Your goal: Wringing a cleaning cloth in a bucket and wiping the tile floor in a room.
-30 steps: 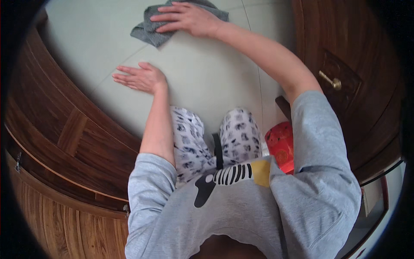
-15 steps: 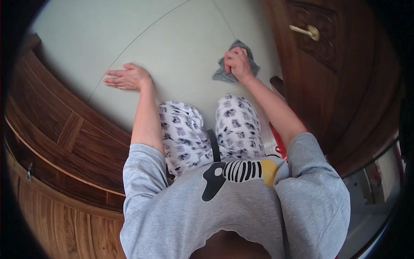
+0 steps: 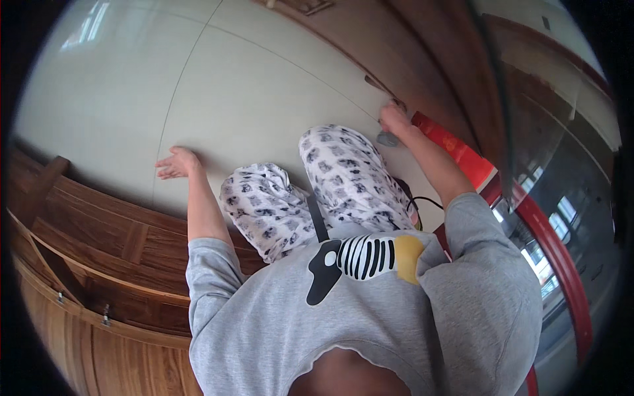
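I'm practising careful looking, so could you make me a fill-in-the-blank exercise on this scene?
The cloth at the right hand is ____ in colour.
The left hand holds ____.
The bright object beside the right forearm is ____ in colour.
The small metal fittings are on the person's ____ side.

Missing words: grey; nothing; red; left.

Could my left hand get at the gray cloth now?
Probably not without leaning: the right knee lies between the left hand and the gray cloth, which the right hand partly hides.
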A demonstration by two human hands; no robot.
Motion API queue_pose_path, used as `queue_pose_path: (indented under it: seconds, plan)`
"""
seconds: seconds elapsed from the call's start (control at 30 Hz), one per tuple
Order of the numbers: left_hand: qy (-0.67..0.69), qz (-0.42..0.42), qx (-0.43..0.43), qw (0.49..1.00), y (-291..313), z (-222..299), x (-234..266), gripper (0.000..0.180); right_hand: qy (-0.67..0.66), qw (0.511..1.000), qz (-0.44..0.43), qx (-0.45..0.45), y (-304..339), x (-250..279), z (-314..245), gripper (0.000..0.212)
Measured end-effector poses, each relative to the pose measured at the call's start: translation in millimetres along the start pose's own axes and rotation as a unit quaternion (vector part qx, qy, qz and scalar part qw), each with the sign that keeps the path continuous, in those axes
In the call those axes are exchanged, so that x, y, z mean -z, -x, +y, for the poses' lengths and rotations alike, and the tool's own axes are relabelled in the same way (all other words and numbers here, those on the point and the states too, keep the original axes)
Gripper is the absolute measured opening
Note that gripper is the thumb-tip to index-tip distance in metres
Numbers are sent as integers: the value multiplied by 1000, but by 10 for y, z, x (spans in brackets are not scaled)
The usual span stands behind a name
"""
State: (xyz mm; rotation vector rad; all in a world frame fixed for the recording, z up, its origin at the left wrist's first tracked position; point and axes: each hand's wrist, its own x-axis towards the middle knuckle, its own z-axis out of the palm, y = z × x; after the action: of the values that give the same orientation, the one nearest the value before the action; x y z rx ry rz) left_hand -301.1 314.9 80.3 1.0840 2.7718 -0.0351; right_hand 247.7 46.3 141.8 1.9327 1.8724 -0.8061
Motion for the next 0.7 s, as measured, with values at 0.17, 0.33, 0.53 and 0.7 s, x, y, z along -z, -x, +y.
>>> queue_pose_path:
  seconds: [0.17,0.33,0.53,0.7]
  plan:
    - [-5,-175,26,984,-357,-23,319,89,-327,909,-135,-220,873,764,-143,19]
    - [123,-245,-115,955,-790,-334,614,72,-363,887,-8,-287,1671,1852,-673,17]
    - [-18,-303,-422,854,594,454,1014,45,-303,901,164,-264,2773,2028,-459,21]
    - [40,-397,-625,671,2379,888,1702,36,-435,820,170,-330,3332,1733,110,34]
